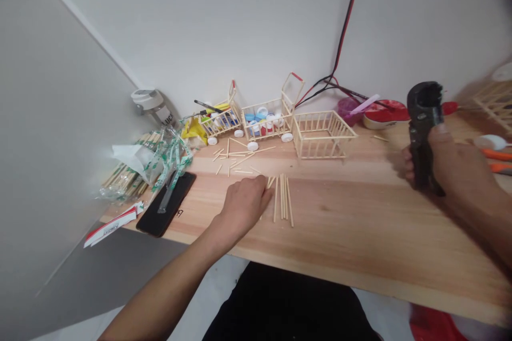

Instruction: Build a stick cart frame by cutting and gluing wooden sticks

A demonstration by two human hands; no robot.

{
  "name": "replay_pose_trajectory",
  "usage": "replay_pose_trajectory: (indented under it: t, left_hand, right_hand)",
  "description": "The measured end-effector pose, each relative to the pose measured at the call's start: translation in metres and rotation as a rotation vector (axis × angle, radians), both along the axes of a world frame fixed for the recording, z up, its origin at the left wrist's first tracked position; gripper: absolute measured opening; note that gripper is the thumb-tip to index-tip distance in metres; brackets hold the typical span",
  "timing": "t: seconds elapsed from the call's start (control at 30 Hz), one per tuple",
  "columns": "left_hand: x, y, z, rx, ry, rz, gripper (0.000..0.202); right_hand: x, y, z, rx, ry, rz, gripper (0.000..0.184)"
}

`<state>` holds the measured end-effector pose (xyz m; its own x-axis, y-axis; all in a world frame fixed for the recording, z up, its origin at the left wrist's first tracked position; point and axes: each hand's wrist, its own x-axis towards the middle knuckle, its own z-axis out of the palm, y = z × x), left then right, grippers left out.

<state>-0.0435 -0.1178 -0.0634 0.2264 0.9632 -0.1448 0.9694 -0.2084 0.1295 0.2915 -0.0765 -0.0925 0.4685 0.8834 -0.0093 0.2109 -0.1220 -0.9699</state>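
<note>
My left hand (247, 202) rests low on the table, fingers curled down and thumb side toward the right. A thin wooden stick passes under its fingertips, which are mostly hidden. Just right of it, several longer wooden sticks (284, 197) lie side by side. Shorter cut sticks (236, 160) are scattered beyond the hand. My right hand (444, 162) is raised at the right, wrapped round a black hand tool (422, 138) with a rounded, notched head; its exact kind is unclear. Behind the sticks stands an open basket frame (322, 133) built of sticks.
Two small stick carts, one (267, 120) in the middle and one (222, 120) farther left, hold coloured items. Bagged sticks (132, 173), a phone (166, 205) and a bottle (154, 106) are at left. Orange-handled scissors (498, 155) lie at right. Cables (344, 32) run down the wall.
</note>
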Motion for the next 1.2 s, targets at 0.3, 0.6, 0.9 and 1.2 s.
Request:
replay_pose_trajectory:
  t: [0.3, 0.6, 0.9, 1.2]
  left_hand:
    - [0.007, -0.001, 0.002, -0.038, 0.007, 0.004, 0.035]
    - [0.004, 0.000, -0.002, -0.046, -0.020, 0.005, 0.031]
    - [0.001, 0.002, -0.006, -0.036, -0.056, 0.016, 0.032]
    - [-0.005, -0.027, -0.011, 0.161, -0.073, -0.186, 0.024]
  right_hand:
    - [-0.006, -0.001, 0.007, -0.059, 0.048, -0.053, 0.050]
    - [-0.002, -0.002, 0.001, -0.015, 0.000, -0.009, 0.057]
    - [-0.009, -0.006, 0.008, -0.011, 0.021, 0.004, 0.056]
    - [-0.003, -0.001, 0.001, -0.007, 0.047, -0.010, 0.053]
